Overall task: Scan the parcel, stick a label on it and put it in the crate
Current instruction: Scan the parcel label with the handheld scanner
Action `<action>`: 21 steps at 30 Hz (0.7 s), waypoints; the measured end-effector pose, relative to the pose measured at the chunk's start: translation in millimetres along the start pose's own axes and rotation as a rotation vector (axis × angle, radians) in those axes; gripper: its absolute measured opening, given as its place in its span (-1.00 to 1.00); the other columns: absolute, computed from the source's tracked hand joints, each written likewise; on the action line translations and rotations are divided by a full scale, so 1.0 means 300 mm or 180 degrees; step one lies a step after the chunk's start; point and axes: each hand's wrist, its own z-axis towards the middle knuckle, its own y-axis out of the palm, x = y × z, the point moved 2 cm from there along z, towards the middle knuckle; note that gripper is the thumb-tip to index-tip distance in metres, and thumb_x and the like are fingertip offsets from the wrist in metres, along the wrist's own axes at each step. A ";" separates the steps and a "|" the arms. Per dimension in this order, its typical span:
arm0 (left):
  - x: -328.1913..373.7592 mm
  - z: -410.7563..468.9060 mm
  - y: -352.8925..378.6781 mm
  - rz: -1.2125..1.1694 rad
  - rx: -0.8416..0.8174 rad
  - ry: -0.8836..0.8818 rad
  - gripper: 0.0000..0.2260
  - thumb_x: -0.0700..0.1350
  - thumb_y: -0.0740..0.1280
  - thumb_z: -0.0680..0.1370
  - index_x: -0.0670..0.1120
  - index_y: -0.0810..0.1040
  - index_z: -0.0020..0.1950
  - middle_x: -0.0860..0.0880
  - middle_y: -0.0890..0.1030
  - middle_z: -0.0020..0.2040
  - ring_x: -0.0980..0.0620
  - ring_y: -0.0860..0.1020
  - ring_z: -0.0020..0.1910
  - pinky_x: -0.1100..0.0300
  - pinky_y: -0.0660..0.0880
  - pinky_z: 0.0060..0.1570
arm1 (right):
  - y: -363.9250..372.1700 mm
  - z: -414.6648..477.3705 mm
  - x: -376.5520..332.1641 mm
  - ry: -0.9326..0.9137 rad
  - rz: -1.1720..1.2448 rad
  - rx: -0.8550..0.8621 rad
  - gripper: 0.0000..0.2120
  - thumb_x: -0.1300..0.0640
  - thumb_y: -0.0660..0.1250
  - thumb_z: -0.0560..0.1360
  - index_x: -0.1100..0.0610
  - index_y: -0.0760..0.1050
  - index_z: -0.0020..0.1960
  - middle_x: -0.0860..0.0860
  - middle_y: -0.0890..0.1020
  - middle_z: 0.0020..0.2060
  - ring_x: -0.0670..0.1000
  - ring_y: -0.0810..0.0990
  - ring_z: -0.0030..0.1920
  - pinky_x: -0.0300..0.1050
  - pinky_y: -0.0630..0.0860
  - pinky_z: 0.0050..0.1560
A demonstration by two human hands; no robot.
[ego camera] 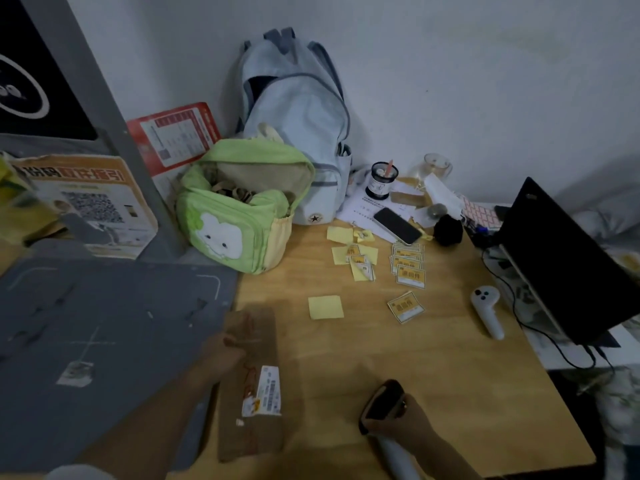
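A long brown cardboard parcel (254, 386) lies on the wooden table (433, 393) near its front left, with a white barcode label (266, 391) on its top. My left hand (221, 353) grips the parcel's left edge near the far end. My right hand (403, 422) holds a handheld scanner (381, 403) with a dark head and a white handle, to the right of the parcel; the head faces the parcel. Yellow return labels (408, 266) lie in a loose pile further back, and one label (406, 306) lies apart.
A green bag (239, 216) and a pale blue backpack (298, 133) stand at the back. A phone (396, 225), yellow sticky notes (325, 306), a white controller (488, 311) and a dark laptop (571, 265) occupy the right side. A grey mat (104, 323) covers the left.
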 end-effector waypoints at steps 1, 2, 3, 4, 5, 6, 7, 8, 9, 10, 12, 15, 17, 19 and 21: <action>-0.014 0.009 0.003 -0.0031 0.0047 0.0024 -0.84 -0.34 0.35 0.42 -0.15 0.48 -0.32 -0.13 0.52 -0.26 0.00 0.48 -0.30 0.16 0.44 -0.30 | 0.015 0.058 0.047 -0.0080 -0.0071 0.0006 -0.04 -0.30 0.60 -0.09 0.23 0.47 0.13 0.10 0.63 0.00 0.07 0.62 -0.02 -0.01 0.60 -0.04; -0.020 0.005 0.006 -0.0076 0.0107 0.0031 -0.83 -0.34 0.35 0.41 -0.14 0.47 -0.32 -0.12 0.51 -0.27 -0.02 0.49 -0.30 0.14 0.43 -0.30 | 0.027 0.090 0.071 -0.0158 -0.0156 0.0054 0.11 -0.47 0.49 -0.19 0.26 0.49 0.14 0.11 0.64 -0.04 0.07 0.63 -0.06 0.03 0.62 -0.07; -0.031 0.004 0.005 -0.0119 0.0165 0.0022 -0.85 -0.34 0.37 0.40 -0.15 0.47 -0.30 -0.12 0.51 -0.27 -0.06 0.51 -0.27 0.09 0.46 -0.28 | 0.030 0.084 0.068 -0.0179 -0.0229 0.0080 0.19 -0.56 0.39 -0.18 0.27 0.47 0.18 0.07 0.63 -0.10 0.04 0.61 -0.11 0.00 0.61 -0.15; -0.044 0.004 0.004 -0.0159 0.0228 0.0033 -0.87 -0.33 0.41 0.37 -0.18 0.48 -0.26 -0.12 0.52 -0.25 -0.10 0.53 -0.22 0.05 0.49 -0.26 | 0.031 0.049 0.046 -0.0119 -0.0234 0.0087 0.14 -0.55 0.37 -0.04 0.25 0.40 0.26 0.02 0.58 -0.10 0.01 0.57 -0.14 -0.08 0.56 -0.20; -0.059 0.002 0.006 -0.0186 0.0197 0.0049 -0.82 -0.30 0.47 0.31 -0.21 0.50 -0.20 -0.13 0.55 -0.22 -0.13 0.55 -0.17 0.05 0.52 -0.25 | 0.034 0.005 0.015 -0.0044 -0.0286 0.0103 -0.02 -0.42 0.40 0.19 0.22 0.29 0.35 0.01 0.55 -0.03 0.00 0.52 -0.12 -0.14 0.50 -0.18; -0.077 0.005 0.012 -0.0205 0.0092 0.0117 -0.68 -0.25 0.53 0.20 -0.25 0.52 -0.13 -0.15 0.58 -0.17 -0.16 0.58 -0.12 0.03 0.55 -0.22 | 0.041 -0.019 -0.002 0.0019 -0.0310 0.0081 -0.16 -0.24 0.40 0.36 0.21 0.18 0.42 0.04 0.53 0.05 0.00 0.49 -0.11 -0.15 0.47 -0.16; -0.097 0.014 0.021 -0.0253 -0.0015 0.0150 -0.49 -0.20 0.57 0.08 -0.27 0.55 -0.03 -0.20 0.62 -0.09 -0.21 0.60 -0.04 -0.04 0.58 -0.13 | 0.047 -0.023 0.000 0.0076 -0.0353 0.0058 -0.25 -0.12 0.37 0.45 0.20 0.11 0.44 0.05 0.52 0.07 0.00 0.50 -0.13 -0.14 0.47 -0.18; -0.119 0.020 0.035 -0.0277 -0.0142 0.0141 -0.31 -0.19 0.55 -0.02 -0.29 0.54 0.09 -0.25 0.62 0.01 -0.24 0.59 0.05 -0.08 0.57 -0.01 | 0.055 -0.024 0.006 0.0136 -0.0442 0.0088 -0.34 -0.08 0.34 0.48 0.18 0.12 0.41 0.02 0.51 -0.02 -0.01 0.52 -0.19 -0.14 0.47 -0.23; -0.132 0.018 0.049 -0.0284 -0.0238 0.0155 -0.20 -0.21 0.52 -0.07 -0.32 0.50 0.18 -0.30 0.59 0.10 -0.26 0.56 0.13 -0.09 0.53 0.07 | 0.057 -0.028 0.011 0.0145 -0.0513 0.0143 -0.43 -0.07 0.31 0.50 0.18 0.16 0.34 0.00 0.50 -0.11 -0.01 0.53 -0.23 -0.13 0.49 -0.27; -0.135 0.013 0.068 -0.0283 -0.0327 0.0217 -0.11 -0.22 0.52 -0.10 -0.34 0.45 0.23 -0.33 0.56 0.15 -0.27 0.54 0.17 -0.11 0.51 0.11 | 0.063 -0.022 0.018 0.0182 -0.0573 0.0215 -0.52 -0.06 0.28 0.51 0.19 0.22 0.26 -0.01 0.47 -0.18 0.01 0.53 -0.24 -0.11 0.50 -0.27; -0.102 -0.018 0.103 -0.0076 -0.0560 0.0360 -0.05 -0.22 0.59 -0.07 -0.30 0.40 0.30 -0.26 0.55 0.18 -0.23 0.54 0.18 -0.03 0.53 0.08 | 0.073 -0.008 0.028 0.0232 -0.0647 0.0272 -0.67 -0.01 0.27 0.50 0.20 0.31 0.09 0.03 0.46 -0.23 0.03 0.50 -0.23 -0.08 0.47 -0.27; -0.060 -0.040 0.164 0.0257 -0.0611 0.0458 -0.23 -0.29 0.60 0.16 -0.24 0.40 0.32 -0.15 0.55 0.17 -0.15 0.56 0.14 0.12 0.52 -0.03 | 0.061 -0.006 0.000 0.0161 -0.0339 0.0317 -0.86 0.18 0.32 0.44 0.22 0.38 -0.15 0.09 0.44 -0.33 0.03 0.41 -0.35 -0.14 0.34 -0.40; -0.050 -0.041 0.209 0.0287 -0.0573 0.0470 -0.30 -0.25 0.59 0.21 -0.22 0.41 0.30 -0.17 0.57 0.21 -0.14 0.56 0.13 0.09 0.54 0.00 | 0.042 -0.017 -0.033 -0.0094 0.0079 0.0415 -0.89 0.27 0.36 0.40 0.22 0.43 -0.23 0.11 0.51 -0.34 0.03 0.46 -0.34 -0.17 0.37 -0.40; -0.044 -0.041 0.244 0.0336 -0.0531 0.0415 -0.34 -0.19 0.58 0.24 -0.20 0.42 0.29 -0.17 0.58 0.21 -0.13 0.57 0.13 0.08 0.54 0.03 | 0.021 -0.050 -0.086 -0.0312 0.0510 0.0517 -0.93 0.27 0.40 0.38 0.19 0.51 -0.20 0.11 0.59 -0.27 0.07 0.55 -0.23 -0.11 0.45 -0.31; -0.035 -0.032 0.274 0.0360 -0.0514 0.0351 -0.34 -0.14 0.58 0.25 -0.19 0.41 0.28 -0.15 0.57 0.21 -0.13 0.57 0.14 0.07 0.54 0.03 | 0.003 -0.077 -0.136 -0.0479 0.0767 0.0609 -0.88 0.20 0.42 0.39 0.19 0.53 -0.11 0.10 0.60 -0.24 0.07 0.56 -0.20 -0.09 0.45 -0.27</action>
